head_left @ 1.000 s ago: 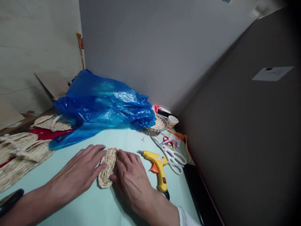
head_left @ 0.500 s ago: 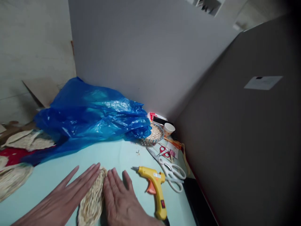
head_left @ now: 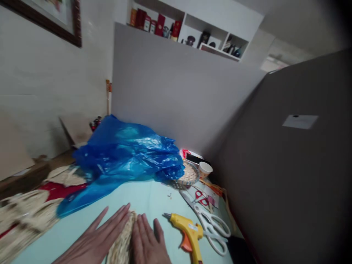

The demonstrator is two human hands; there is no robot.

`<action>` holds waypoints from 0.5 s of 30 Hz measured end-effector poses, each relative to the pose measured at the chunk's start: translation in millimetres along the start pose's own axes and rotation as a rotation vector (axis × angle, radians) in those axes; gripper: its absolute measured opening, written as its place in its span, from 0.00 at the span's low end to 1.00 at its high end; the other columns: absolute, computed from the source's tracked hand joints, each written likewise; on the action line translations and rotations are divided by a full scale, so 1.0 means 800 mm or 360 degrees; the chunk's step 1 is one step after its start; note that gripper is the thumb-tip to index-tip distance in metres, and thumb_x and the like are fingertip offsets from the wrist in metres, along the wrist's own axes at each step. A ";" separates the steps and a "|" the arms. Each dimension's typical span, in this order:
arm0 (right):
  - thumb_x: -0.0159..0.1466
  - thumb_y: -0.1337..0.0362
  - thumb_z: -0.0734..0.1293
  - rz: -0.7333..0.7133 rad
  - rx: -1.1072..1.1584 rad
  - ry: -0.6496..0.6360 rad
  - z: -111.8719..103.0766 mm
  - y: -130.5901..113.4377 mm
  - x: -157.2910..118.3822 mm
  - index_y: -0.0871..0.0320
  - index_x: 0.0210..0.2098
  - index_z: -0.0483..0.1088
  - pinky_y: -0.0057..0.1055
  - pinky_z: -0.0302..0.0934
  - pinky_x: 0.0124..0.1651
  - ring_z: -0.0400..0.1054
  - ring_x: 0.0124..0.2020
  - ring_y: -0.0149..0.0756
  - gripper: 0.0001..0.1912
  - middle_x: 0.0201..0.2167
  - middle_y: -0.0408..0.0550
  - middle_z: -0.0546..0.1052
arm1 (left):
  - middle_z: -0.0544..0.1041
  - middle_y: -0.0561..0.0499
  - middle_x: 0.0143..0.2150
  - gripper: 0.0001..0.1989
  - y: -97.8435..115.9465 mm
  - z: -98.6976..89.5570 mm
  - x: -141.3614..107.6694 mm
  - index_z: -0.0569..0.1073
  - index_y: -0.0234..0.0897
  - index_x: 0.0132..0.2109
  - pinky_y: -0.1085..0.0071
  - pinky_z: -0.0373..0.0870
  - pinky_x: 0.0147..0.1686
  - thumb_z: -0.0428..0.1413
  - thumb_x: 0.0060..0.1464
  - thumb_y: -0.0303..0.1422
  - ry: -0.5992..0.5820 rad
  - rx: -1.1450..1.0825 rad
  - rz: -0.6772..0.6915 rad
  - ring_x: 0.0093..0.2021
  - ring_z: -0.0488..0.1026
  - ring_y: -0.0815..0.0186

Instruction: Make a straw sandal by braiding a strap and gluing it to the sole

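A braided straw piece (head_left: pixel 121 240) lies on the pale green table cover (head_left: pixel 143 190), its lower part cut off by the frame. My left hand (head_left: pixel 99 234) rests along its left side, fingers stretched out. Flat against its right edge is my right hand (head_left: pixel 150 240), the thumb side spread a little. Neither hand is wrapped round anything. A yellow glue gun (head_left: pixel 189 231) with an orange trigger lies to the right of my right hand, and white-handled scissors (head_left: pixel 213 227) lie just beyond it.
A crumpled blue plastic bag (head_left: pixel 129 150) spreads across the back. More braided straw pieces (head_left: pixel 24 216) lie at the left over red cloth. Behind the red-handled scissors (head_left: pixel 202 198) stand a woven basket (head_left: pixel 189 174) and a paper cup (head_left: pixel 205 169). Grey partitions (head_left: pixel 176 88) rise behind and at the right.
The view has tilted upward and shifted left, so wall shelves and a picture frame now show and the table things sit lower. Both hands remain beside the straw piece.
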State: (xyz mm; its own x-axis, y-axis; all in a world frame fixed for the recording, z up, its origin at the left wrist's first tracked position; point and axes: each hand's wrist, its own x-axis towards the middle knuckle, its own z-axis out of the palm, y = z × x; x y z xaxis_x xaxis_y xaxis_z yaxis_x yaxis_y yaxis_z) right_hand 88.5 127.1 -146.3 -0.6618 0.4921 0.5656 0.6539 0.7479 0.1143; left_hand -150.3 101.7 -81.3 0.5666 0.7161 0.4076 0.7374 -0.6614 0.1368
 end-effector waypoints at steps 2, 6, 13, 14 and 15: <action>0.72 0.50 0.60 0.0104 -0.0004 0.0011 -0.015 0.006 0.003 0.67 0.64 0.68 0.59 0.75 0.53 0.74 0.59 0.61 0.31 0.59 0.66 0.75 | 0.56 0.46 0.75 0.54 0.020 -0.030 0.009 0.36 0.53 0.76 0.51 0.69 0.64 0.64 0.57 0.45 -0.0130 0.0017 -0.0041 0.71 0.62 0.48; 0.71 0.44 0.61 -0.0011 0.0037 -0.0400 -0.047 0.008 0.023 0.71 0.69 0.61 0.63 0.71 0.57 0.65 0.66 0.64 0.40 0.67 0.68 0.64 | 0.62 0.44 0.74 0.44 0.043 -0.062 0.023 0.39 0.49 0.77 0.53 0.75 0.59 0.58 0.65 0.40 0.0079 0.0180 -0.0132 0.70 0.65 0.50; 0.73 0.61 0.59 0.0289 0.0195 -0.0813 -0.064 -0.013 0.118 0.71 0.70 0.60 0.65 0.58 0.66 0.58 0.71 0.62 0.30 0.69 0.72 0.62 | 0.87 0.51 0.36 0.18 0.066 -0.028 0.033 0.77 0.39 0.54 0.69 0.69 0.64 0.45 0.67 0.25 0.0953 -0.0350 0.0266 0.40 0.83 0.66; 0.73 0.63 0.59 0.0305 0.0196 -0.0833 -0.061 -0.013 0.133 0.71 0.70 0.60 0.65 0.59 0.66 0.59 0.70 0.61 0.29 0.68 0.72 0.63 | 0.86 0.51 0.32 0.18 0.069 -0.020 0.034 0.77 0.39 0.52 0.68 0.70 0.63 0.44 0.67 0.25 0.1028 -0.0419 0.0329 0.35 0.82 0.66; 0.73 0.64 0.60 0.0313 0.0197 -0.0845 -0.058 -0.014 0.146 0.72 0.70 0.59 0.64 0.58 0.67 0.59 0.71 0.60 0.30 0.68 0.72 0.63 | 0.85 0.52 0.30 0.19 0.071 -0.013 0.035 0.77 0.40 0.53 0.67 0.72 0.61 0.43 0.67 0.25 0.1059 -0.0451 0.0353 0.34 0.82 0.65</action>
State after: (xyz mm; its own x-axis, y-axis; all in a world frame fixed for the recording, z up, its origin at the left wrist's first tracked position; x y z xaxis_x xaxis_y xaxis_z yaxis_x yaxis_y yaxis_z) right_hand 21.0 155.7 -43.3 -0.6465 0.7592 0.0756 0.7565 0.6507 -0.0660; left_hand -96.6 82.0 -53.0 0.2829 0.3329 0.8995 0.4582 -0.8708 0.1782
